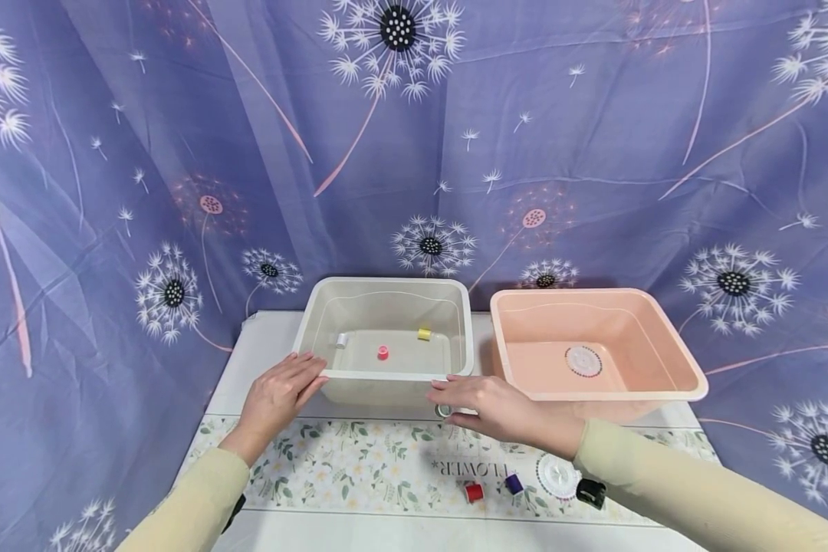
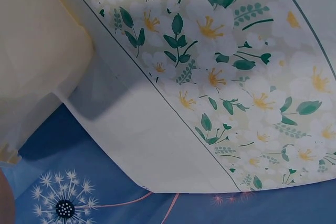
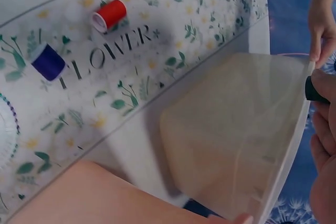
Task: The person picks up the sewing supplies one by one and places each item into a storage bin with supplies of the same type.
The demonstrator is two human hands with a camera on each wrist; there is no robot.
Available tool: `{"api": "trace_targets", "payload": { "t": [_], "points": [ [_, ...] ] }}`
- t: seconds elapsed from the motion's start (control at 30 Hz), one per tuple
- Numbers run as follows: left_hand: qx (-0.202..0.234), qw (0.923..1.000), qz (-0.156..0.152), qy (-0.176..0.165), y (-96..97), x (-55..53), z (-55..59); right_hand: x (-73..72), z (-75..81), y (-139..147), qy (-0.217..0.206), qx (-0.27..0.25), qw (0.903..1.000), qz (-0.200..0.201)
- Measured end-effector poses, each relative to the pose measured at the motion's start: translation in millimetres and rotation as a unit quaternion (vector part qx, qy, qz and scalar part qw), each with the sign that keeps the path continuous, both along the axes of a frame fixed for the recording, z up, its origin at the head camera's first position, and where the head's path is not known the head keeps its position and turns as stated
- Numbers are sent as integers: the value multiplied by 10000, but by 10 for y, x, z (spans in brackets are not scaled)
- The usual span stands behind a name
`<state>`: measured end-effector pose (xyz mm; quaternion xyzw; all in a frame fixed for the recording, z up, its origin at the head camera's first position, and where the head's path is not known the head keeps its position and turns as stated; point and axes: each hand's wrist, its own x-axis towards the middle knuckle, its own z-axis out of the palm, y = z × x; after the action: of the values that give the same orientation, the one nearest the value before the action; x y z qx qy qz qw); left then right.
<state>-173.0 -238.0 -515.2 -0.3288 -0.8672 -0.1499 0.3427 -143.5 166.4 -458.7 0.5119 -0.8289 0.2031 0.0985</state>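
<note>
At the front right of the grey bin (image 1: 393, 376), my right hand (image 1: 490, 404) holds a green thread spool (image 3: 316, 91). In the head view only the spool's pale round end shows, under the fingers, close to the bin's front rim. My left hand (image 1: 283, 391) rests on the bin's front left corner with its fingers fairly straight over the rim. Inside the bin lie a white spool (image 1: 341, 340), a pink-red spool (image 1: 382, 353) and a yellow spool (image 1: 424, 334), apart from one another.
Right of the grey bin stands a peach bin (image 1: 596, 396) with a round pin wheel (image 1: 583, 361) inside. On the floral cloth lie a red spool (image 1: 474, 492), a dark blue spool (image 1: 514, 484), another pin wheel (image 1: 557, 477) and, by the right sleeve, a black object (image 1: 591, 493).
</note>
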Motion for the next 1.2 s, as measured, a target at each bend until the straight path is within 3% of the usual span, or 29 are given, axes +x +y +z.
{"api": "trace_targets", "payload": {
  "t": [0.43,1.2],
  "points": [
    [-31,9999,80,-77,-7,5,-11,-222,216,-33,-340,279,9986,-302],
    [-16,9999,24,-103,1,-5,16,-556,411,-201,-508,406,9974,-311]
  ]
}}
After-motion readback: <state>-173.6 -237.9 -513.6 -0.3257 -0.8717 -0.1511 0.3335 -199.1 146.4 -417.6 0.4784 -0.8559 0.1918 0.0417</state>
